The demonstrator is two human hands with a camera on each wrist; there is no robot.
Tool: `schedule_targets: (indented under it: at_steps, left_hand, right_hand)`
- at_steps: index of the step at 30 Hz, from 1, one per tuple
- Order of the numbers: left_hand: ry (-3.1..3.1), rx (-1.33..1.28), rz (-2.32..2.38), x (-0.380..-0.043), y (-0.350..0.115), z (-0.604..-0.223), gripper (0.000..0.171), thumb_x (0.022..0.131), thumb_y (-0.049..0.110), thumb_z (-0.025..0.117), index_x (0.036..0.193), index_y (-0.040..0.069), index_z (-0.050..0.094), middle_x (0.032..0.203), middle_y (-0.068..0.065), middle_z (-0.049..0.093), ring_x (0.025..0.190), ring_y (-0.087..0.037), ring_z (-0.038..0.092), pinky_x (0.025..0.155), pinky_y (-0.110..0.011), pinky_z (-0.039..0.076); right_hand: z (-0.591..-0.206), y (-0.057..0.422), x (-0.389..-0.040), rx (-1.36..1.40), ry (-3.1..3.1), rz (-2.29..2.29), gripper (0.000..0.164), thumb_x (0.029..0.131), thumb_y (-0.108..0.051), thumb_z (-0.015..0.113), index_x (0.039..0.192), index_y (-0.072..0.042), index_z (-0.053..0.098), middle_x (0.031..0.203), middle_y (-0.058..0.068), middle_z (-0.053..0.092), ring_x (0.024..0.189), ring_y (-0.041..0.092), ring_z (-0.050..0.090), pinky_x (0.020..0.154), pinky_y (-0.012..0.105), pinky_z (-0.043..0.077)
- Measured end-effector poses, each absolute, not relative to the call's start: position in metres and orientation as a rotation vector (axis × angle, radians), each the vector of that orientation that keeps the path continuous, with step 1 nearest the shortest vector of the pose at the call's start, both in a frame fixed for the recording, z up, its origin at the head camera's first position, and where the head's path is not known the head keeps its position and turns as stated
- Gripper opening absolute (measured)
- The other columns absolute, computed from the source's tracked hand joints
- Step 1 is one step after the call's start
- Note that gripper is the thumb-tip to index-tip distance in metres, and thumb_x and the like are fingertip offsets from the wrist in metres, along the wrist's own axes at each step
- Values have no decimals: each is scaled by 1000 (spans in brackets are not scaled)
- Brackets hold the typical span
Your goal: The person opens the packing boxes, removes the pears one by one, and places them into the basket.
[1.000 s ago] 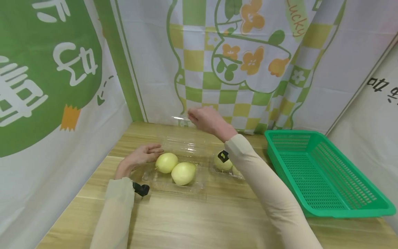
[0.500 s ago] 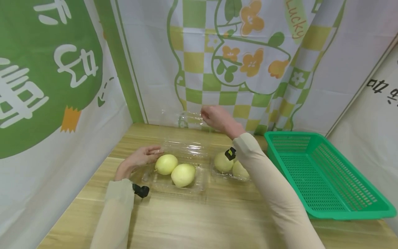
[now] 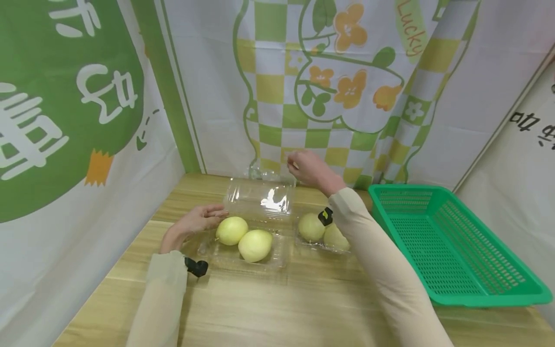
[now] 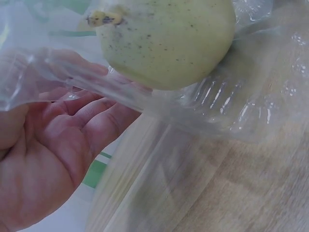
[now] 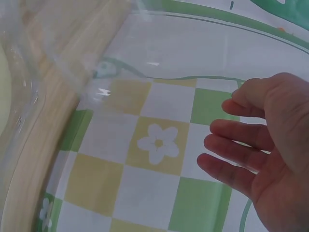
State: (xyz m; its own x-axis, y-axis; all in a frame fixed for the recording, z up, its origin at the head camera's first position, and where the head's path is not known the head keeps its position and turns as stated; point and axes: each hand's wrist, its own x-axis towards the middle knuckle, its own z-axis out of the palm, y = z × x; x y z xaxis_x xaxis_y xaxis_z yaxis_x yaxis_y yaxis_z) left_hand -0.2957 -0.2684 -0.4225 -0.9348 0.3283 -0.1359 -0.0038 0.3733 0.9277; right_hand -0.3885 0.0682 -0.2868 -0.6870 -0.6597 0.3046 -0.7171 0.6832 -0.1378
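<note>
A clear plastic clamshell box (image 3: 277, 262) lies with its lid (image 3: 243, 195) raised toward the curtain. Two pale yellow pears (image 3: 256, 245) sit in its base; the left wrist view shows one pear (image 4: 169, 43) with its stem and brown specks. Against the box's left side rests my left hand (image 3: 195, 221), its fingers (image 4: 104, 118) extended along the plastic wall. My right hand (image 3: 312, 168) hovers behind the box, to the right of the lid. Its fingers (image 5: 227, 169) are loosely bent, with nothing between them, and stand apart from the lid.
Right of this box stands a second clear box (image 3: 321, 248) with two pears (image 3: 311, 227), partly hidden by my right sleeve. A green plastic basket (image 3: 485, 299) occupies the table's right side. Printed curtains (image 3: 217, 96) close off the back and sides of the wooden table (image 3: 243, 313).
My right hand has moved to the right, away from the lid. The lid has come to lean farther back and lower. My left hand stays where it was.
</note>
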Motion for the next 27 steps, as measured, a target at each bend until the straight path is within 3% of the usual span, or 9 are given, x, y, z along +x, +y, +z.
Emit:
schedule_targets:
  at_steps: [5,9,27]
  left_hand:
    - [2290,308,1605,-297,-268,-425,60,102,7,46,153,-5,19,154,-22,36,141,-39,39,115,-47,39]
    - [2276,317,1609,-296,-268,-425,60,102,8,46,154,-4,19,155,-22,35,141,-38,39,115,-47,38]
    - [2288,339,1602,-296,-271,-424,58,104,11,44,152,-8,18,155,-26,32,142,-40,36,113,-43,40]
  right_hand:
    - [-285,79,-385,1100,-2702,317,19,99,-13,51,95,-4,67,92,10,72,85,25,67,81,39,57]
    - [-284,88,-378,1096,-2701,277,18,99,-13,51,92,-5,66,87,10,71,80,25,66,76,39,57]
    - [-258,119,-353,1075,-2702,220,19,98,-13,51,97,-7,69,94,9,73,85,24,69,81,40,58]
